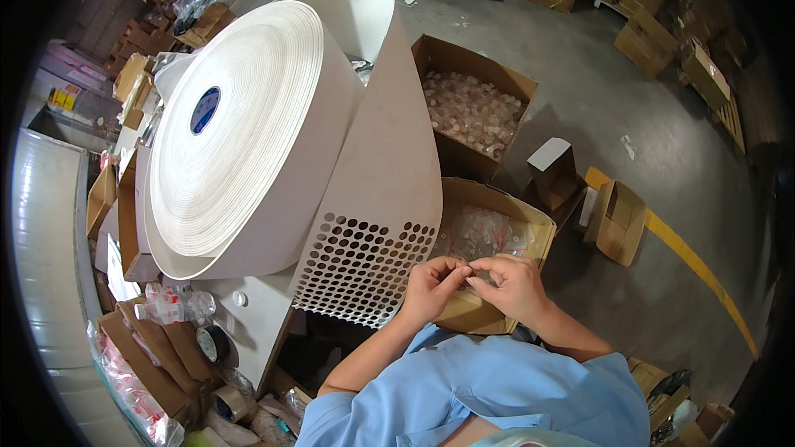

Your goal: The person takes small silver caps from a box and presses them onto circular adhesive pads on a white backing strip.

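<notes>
Grey floor [571, 58] and, over a part-filled carton [464, 319], left hand [431, 288] and right hand [515, 285] lie right of the white roll [248, 141]: fingertips [483, 264] pinched, contents indiscernible, handling apparently unfinished.

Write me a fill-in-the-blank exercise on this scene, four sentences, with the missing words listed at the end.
1. The left hand and right hand meet above an open box made of ____.
2. The shirt on the person working is light ____.
3. The huge roll at the left is ____.
4. The line on the floor is ____.

Missing words: cardboard; blue; white; yellow.
</notes>
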`<state>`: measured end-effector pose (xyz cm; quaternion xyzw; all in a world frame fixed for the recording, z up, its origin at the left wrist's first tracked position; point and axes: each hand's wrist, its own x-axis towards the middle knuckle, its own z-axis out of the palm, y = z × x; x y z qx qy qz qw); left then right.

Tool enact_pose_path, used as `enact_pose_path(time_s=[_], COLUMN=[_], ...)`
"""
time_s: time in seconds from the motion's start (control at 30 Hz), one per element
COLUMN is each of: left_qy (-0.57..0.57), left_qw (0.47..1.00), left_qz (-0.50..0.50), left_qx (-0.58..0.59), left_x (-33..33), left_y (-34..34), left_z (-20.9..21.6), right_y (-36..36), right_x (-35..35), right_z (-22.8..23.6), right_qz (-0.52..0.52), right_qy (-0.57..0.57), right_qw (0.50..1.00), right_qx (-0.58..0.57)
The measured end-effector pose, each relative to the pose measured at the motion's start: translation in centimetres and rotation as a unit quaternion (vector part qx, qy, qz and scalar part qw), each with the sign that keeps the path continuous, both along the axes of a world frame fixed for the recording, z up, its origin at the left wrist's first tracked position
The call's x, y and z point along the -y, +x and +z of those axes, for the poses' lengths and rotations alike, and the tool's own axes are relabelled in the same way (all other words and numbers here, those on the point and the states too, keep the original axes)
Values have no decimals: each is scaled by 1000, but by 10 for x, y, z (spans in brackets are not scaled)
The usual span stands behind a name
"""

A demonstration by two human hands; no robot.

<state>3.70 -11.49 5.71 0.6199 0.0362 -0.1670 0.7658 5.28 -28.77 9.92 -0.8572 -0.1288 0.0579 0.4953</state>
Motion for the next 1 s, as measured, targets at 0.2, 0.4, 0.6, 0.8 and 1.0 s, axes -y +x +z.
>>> enact_pose_path(time_s=[0.2,0.4,0.6,0.8,1.0], left_qy=[81,164,174,300,404], left_qw=[995,980,976,940,852], left_qz=[-33,-46,-41,-31,-55], left_qx=[49,102,127,161,328], left_x=[-5,-3,-4,3,6], left_y=[4,5,4,7,10], left_z=[9,21,25,36,38], right_y=[5,7,10,4,6], right_x=[1,4,6,-2,2], right_z=[-4,-6,-5,-3,-11], right_qz=[3,19,21,11,34], right_qy=[27,38,71,48,9], right_qw=[1000,999,991,997,999], right_qx=[-6,8,-112,-67,36])
